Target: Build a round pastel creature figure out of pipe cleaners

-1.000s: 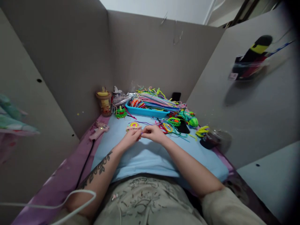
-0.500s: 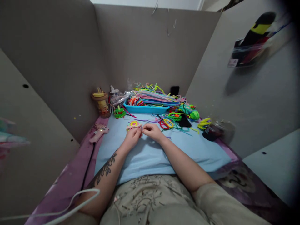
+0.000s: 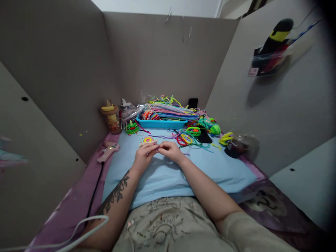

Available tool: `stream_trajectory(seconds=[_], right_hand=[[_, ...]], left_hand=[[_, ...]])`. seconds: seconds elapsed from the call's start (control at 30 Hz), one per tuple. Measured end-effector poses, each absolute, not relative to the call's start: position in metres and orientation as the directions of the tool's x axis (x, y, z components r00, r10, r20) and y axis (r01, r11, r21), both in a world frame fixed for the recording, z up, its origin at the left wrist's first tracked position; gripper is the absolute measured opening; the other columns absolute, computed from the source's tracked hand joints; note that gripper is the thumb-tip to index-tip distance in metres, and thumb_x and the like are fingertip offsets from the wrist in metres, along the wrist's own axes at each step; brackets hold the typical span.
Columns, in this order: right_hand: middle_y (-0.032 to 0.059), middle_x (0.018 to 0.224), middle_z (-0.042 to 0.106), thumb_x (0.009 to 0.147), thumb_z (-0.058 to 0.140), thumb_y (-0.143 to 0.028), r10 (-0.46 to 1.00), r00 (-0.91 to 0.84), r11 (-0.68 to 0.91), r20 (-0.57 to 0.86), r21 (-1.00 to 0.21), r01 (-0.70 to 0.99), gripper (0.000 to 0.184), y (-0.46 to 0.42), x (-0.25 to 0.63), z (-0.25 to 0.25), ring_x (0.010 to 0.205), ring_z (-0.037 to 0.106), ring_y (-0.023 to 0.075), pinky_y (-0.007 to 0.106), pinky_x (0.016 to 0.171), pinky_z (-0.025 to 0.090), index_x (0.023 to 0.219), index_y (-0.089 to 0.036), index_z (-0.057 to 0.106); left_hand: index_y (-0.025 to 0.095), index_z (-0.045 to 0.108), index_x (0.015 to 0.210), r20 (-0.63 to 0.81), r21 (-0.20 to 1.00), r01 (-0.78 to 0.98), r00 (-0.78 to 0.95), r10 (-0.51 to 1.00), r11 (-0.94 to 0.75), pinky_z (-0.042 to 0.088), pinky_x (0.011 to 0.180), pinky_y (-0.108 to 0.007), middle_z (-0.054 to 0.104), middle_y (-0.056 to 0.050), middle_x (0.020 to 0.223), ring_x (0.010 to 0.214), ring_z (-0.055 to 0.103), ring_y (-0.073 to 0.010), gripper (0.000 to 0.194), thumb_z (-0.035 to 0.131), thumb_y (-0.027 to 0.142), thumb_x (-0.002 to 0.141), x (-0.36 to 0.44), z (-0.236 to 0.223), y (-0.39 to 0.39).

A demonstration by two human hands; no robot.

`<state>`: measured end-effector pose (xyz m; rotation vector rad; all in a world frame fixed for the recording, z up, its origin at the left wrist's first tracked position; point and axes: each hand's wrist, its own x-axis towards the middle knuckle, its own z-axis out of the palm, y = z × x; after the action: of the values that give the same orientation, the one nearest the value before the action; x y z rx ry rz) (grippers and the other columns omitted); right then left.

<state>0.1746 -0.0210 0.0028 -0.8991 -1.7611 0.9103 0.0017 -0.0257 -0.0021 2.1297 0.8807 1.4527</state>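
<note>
Two hands: left hand (image 3: 144,156) and right hand (image 3: 170,152), fingertips pinched on a purple strand.
Purple strand (image 3: 158,148): between the fingertips, mostly hidden.
Strand's feel: probably light, soft, bendable, not fragile; a thumb-and-finger pinch near an end should suit.
Strand's axis: seems to cross from hand to hand; which end leads, cannot tell.
Pink-and-yellow piece (image 3: 148,140): just beyond the left fingers.

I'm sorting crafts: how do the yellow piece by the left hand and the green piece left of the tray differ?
The yellow piece has pink and cream; the green piece has red. The left hand partly hides the yellow piece, not the green piece. Both are multicoloured.
</note>
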Motion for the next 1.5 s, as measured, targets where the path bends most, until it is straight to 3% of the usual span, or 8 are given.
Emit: stream_trajectory(seconds=[0.17,0.43,0.67,0.87,1.2,1.5], right_hand=[[-0.0007,0.061,0.058,0.075,0.063,-0.034,0.871,-0.326,0.433,0.367,-0.887,0.158,0.019,-0.021,0.176,0.003,0.057,0.048,0.0108,0.023,0.056,0.039,0.072,-0.015,0.067],[-0.0041,0.058,0.052,0.072,0.068,-0.034,0.884,-0.237,0.446,0.402,-0.878,0.174,0.020,-0.020,0.175,0.002,0.052,0.044,0.0092,0.022,0.051,0.037,0.069,-0.016,0.058],[0.0003,0.070,0.059,0.076,0.060,-0.024,0.825,-0.239,0.560,0.513,-0.798,0.221,0.007,-0.023,0.176,0.004,0.065,0.053,0.0129,0.025,0.062,0.042,0.074,-0.017,0.061],[0.0024,0.073,0.060,0.079,0.056,-0.019,0.766,-0.243,0.643,0.595,-0.713,0.280,0.007,-0.025,0.177,0.005,0.071,0.055,0.0153,0.027,0.069,0.044,0.074,-0.017,0.061],[0.0036,0.076,0.061,0.083,0.056,-0.019,0.711,-0.320,0.702,0.626,-0.654,0.282,0.010,-0.024,0.178,0.002,0.074,0.056,0.0157,0.029,0.073,0.045,0.077,-0.018,0.063],[0.0024,0.073,0.059,0.081,0.057,-0.021,0.751,-0.294,0.655,0.591,-0.723,0.220,0.010,-0.025,0.176,0.006,0.071,0.055,0.0148,0.028,0.071,0.043,0.074,-0.018,0.063]], left_hand=[[0.022,0.071,0.088,0.657,0.655,0.279,0.249,0.711,-0.702,0.048,0.086,-0.038,0.071,-0.008,0.091,0.090,0.064,-0.0209,0.013,0.063,0.028,0.081,0.001,-0.001,-0.027],[0.018,0.067,0.085,0.550,0.752,0.277,0.236,0.801,-0.598,0.052,0.070,-0.029,0.070,-0.008,0.090,0.087,0.065,-0.0200,0.013,0.063,0.029,0.079,0.005,0.001,-0.030],[0.016,0.063,0.079,0.505,0.794,0.265,0.213,0.837,-0.547,0.052,0.070,-0.028,0.069,-0.005,0.082,0.081,0.064,-0.0181,0.012,0.065,0.028,0.075,0.007,0.008,-0.036],[0.017,0.064,0.081,0.518,0.780,0.287,0.204,0.831,-0.556,0.051,0.068,-0.026,0.069,-0.005,0.084,0.074,0.062,-0.0148,0.013,0.065,0.029,0.076,0.007,0.001,-0.033],[0.021,0.071,0.085,0.574,0.744,0.291,0.184,0.798,-0.602,0.050,0.083,-0.035,0.072,-0.008,0.094,0.092,0.064,-0.0211,0.011,0.067,0.023,0.075,0.006,0.000,-0.030],[0.020,0.070,0.077,0.517,0.821,0.180,0.166,0.840,-0.541,0.046,0.091,-0.039,0.072,-0.006,0.090,0.095,0.064,-0.0226,0.006,0.069,0.020,0.071,0.007,0.005,-0.030]])
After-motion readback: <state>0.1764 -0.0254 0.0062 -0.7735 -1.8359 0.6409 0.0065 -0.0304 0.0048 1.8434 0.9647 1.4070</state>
